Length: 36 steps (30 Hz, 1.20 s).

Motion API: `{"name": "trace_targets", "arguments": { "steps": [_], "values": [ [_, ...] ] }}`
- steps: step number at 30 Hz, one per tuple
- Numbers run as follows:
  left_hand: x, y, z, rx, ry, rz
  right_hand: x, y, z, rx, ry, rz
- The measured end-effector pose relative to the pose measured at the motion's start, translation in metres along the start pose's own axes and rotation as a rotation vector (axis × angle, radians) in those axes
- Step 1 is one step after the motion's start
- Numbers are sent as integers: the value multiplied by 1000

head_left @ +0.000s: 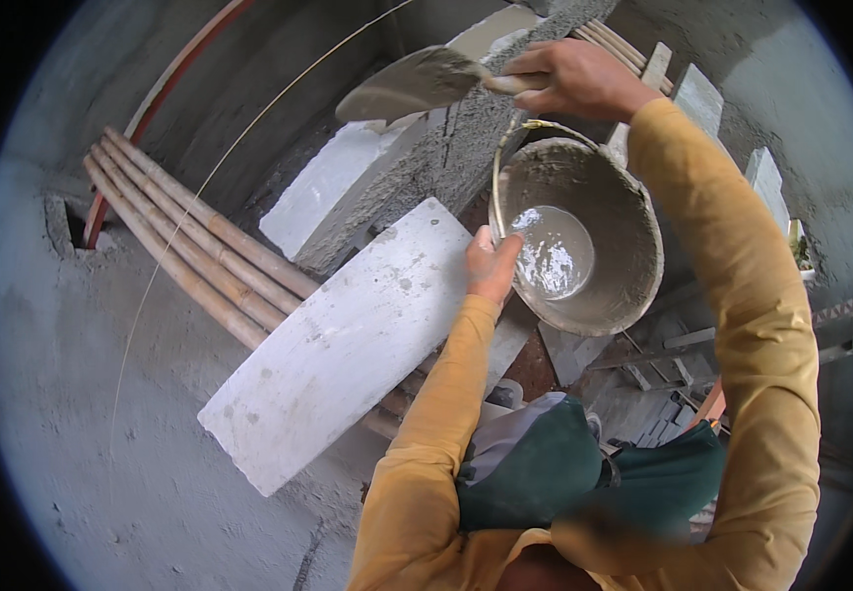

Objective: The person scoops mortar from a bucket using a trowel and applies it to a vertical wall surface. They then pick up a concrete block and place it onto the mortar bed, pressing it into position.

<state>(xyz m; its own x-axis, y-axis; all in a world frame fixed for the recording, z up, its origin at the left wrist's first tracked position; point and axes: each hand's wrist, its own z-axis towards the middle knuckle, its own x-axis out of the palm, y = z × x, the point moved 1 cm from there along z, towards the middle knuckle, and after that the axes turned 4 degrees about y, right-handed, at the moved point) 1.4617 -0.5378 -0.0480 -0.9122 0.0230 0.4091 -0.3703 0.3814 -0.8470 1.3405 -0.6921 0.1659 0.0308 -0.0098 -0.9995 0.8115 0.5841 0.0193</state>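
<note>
My right hand (584,79) is closed around the handle of a mortar-coated trowel (412,84), whose broad blade points left above a block ledge. Below it, my left hand (492,264) grips the left rim of a round bucket (628,236), thumb over the edge. The bucket is tilted toward me, its inside smeared with grey residue, with shiny wet grey slurry (557,251) at the bottom. A wire handle (497,172) stands up along its rim. Just left of my left hand lies a long pale block (338,345), speckled with grey spots.
Several bamboo poles (200,236) run beneath the pale block toward the left wall. Beyond it, another white block (333,182) adjoins a rough mortar-covered ledge (466,138). A thin curved strand (200,187) crosses the left side. More blocks (699,98) stand at right, and clutter lies far below.
</note>
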Motion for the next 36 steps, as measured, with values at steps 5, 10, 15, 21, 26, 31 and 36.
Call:
{"name": "trace_targets", "arguments": {
  "steps": [5, 10, 15, 21, 26, 31, 36],
  "values": [
    [-1, 0, 1, 18, 3, 29, 25, 18, 13, 31, 11, -81],
    [-1, 3, 5, 16, 4, 19, 25, 7, 2, 108, 130, -37],
    [2, 0, 1, 19, -15, -43, 35, 13, -5, 145, 98, 71],
    [1, -6, 0, 8, 11, -90, 13, 12, -72, 255, 18, 288],
    [4, -4, -4, 2, 11, 0, -33, -3, -187, 554, 238, 315],
    [35, -7, -17, 57, 17, 128, 2, -16, -239, 627, 597, -169],
    [71, -6, -29, 175, 113, 430, 65, -8, -257, 420, 569, -337]
  ]
}}
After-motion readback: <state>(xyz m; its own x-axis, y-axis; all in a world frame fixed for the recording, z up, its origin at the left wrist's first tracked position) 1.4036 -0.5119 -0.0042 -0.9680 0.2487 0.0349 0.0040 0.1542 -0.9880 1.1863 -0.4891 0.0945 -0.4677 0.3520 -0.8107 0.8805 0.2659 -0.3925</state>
